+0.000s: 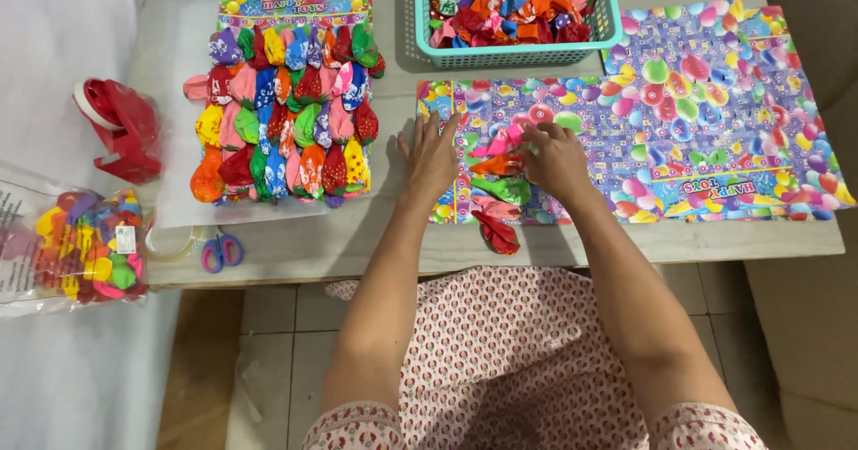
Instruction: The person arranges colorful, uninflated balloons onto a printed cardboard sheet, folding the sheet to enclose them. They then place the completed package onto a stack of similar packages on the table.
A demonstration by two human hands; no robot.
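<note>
Right now your left hand (430, 152) lies flat and open on the printed card (572, 146) while your right hand (552, 157) pinches a pink balloon (502, 141).

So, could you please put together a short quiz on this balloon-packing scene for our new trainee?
1. True or false: the left hand lies flat on the printed backing card.
2. Which holds the loose uninflated balloons at the top of the table? A) teal plastic basket B) cardboard box C) metal bowl
3. What small tool lies near the table's front left edge, beside the roll of clear tape?

Key
1. True; the right hand meanwhile fingers a pink balloon in the column on the card.
2. A
3. The purple-handled scissors.
</note>
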